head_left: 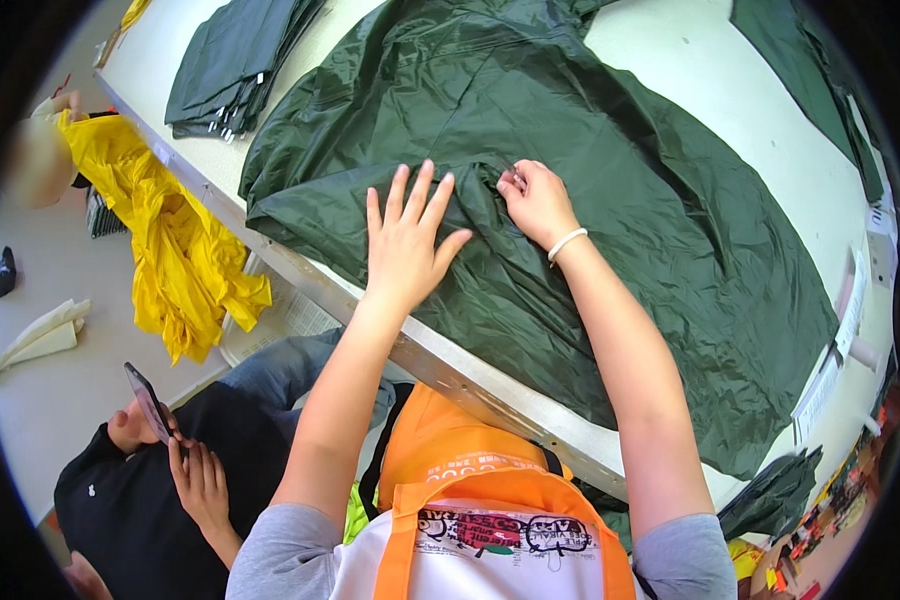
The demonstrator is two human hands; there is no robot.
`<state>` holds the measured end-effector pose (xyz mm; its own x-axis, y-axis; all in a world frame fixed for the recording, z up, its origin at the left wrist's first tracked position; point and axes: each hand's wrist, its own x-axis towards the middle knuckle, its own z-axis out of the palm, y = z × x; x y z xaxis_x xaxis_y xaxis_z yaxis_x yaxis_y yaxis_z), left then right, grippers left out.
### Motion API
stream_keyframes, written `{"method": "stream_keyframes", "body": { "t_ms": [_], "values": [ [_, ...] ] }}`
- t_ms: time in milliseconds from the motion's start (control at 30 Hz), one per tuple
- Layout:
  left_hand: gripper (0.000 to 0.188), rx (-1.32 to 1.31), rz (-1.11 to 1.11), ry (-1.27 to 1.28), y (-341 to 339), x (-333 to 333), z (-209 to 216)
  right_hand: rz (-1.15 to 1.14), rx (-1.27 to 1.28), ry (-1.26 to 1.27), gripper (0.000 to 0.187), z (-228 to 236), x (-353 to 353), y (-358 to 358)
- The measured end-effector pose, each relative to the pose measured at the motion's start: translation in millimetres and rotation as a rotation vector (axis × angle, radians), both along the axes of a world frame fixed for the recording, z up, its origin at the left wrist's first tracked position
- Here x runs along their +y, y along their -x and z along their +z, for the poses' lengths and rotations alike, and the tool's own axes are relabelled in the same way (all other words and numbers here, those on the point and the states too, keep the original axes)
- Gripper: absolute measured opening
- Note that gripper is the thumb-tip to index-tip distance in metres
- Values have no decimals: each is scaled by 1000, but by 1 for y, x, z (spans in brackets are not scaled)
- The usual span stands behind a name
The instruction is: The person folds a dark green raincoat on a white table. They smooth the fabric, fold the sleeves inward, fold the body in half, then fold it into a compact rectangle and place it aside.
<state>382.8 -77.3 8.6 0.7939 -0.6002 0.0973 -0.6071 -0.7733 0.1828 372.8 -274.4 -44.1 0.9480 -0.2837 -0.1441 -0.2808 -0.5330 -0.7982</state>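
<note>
A large dark green garment of thin, shiny fabric [610, 200] lies spread and wrinkled over the white table [660, 45]. On its near left part my left hand [407, 238] rests flat, fingers spread, over a folded-back layer. To the right of it, my right hand [538, 203] has its fingers closed in a pinch on the green fabric, by a raised fold. A white band circles my right wrist. Whether anything small is also between those fingers is hidden.
Folded green garments [232, 70] are stacked at the table's far left; more green fabric [810, 75] lies far right. Yellow fabric [160, 230] hangs beyond the left edge. A seated person in black [150, 510] holds a phone [148, 402] close on my left.
</note>
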Motion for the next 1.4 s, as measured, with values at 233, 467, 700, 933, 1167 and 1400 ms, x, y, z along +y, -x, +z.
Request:
{"method": "stream_keyframes", "body": {
  "t_ms": [233, 467, 700, 933, 1167, 1400],
  "values": [
    [72, -16, 14, -90, -13, -3, -55, -373, 82, -249, 29, 56, -137, 117],
    [68, -146, -21, -293, -42, 20, -64, -1108, 16, 301, 44, 31, -348, 530],
    [59, -112, -142, 151, 33, -41, -27, -1275, 509, 614, 44, -8, -416, 764],
    [49, 90, -404, 160, 111, -167, 26, -954, 444, 742, 57, 7, -438, 735],
    [31, 215, -550, -67, 140, -239, -4, -203, 162, 636, 57, 52, -441, 613],
    [26, 402, -414, 42, 119, -243, -10, -117, 486, 501, 32, 65, -500, 569]
  ]
}}
